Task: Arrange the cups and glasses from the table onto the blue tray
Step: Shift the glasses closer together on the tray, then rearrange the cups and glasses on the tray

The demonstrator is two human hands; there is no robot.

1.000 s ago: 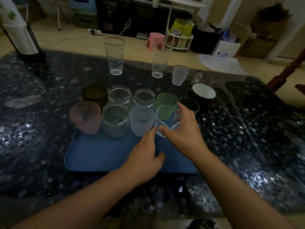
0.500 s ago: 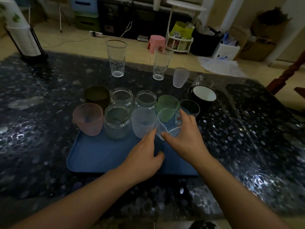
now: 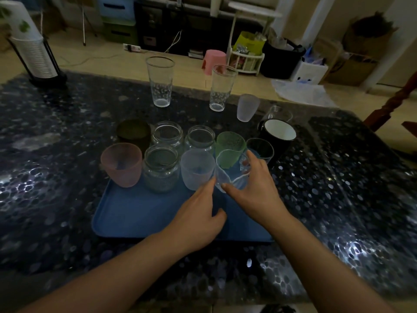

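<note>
The blue tray (image 3: 140, 213) lies in front of me on the dark table. Its far half holds two rows: a pink cup (image 3: 121, 164), glass jars (image 3: 160, 169), a frosted cup (image 3: 196, 168), a green cup (image 3: 230, 147), a dark cup (image 3: 133, 133) and a small dark glass (image 3: 260, 148). My right hand (image 3: 255, 188) grips a clear glass (image 3: 232, 175) standing on the tray beside the frosted cup. My left hand (image 3: 198, 216) rests on the tray, its fingertips touching that glass. On the table behind stand two tall glasses (image 3: 160, 82), (image 3: 220, 89), a frosted cup (image 3: 247, 107) and a black mug (image 3: 278, 134).
A stack of paper cups in a black holder (image 3: 33, 53) stands at the table's far left corner. A clear glass (image 3: 279, 114) sits behind the black mug. Past the far edge are a pink stool (image 3: 214, 59), boxes and shelves. A wooden chair (image 3: 397, 102) is at the right.
The clear glass under my right hand has settled a little lower on the tray, next to the frosted cup. My left hand has barely moved.
</note>
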